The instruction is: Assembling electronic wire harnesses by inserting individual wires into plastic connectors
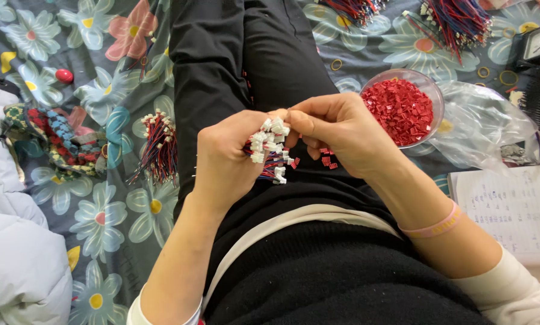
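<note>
My left hand (pixel 225 156) grips a bundle of thin red and blue wires with small white plastic connectors (pixel 270 147) at their ends. My right hand (pixel 336 129) pinches one white connector at the top of that bundle with thumb and forefinger. A few small red plastic pieces (pixel 327 159) lie on my black trousers (pixel 222 54) just under my right hand. Both hands hover over my lap.
A clear round bowl (pixel 434 96) full of small red pieces sits right of my hands. A finished wire bundle (pixel 160 147) lies on the floral sheet (pixel 101 216) at left. More wire bundles (pixel 453 21) lie far right, beside a clear plastic bag (pixel 487 129) and an open notebook (pixel 514 210).
</note>
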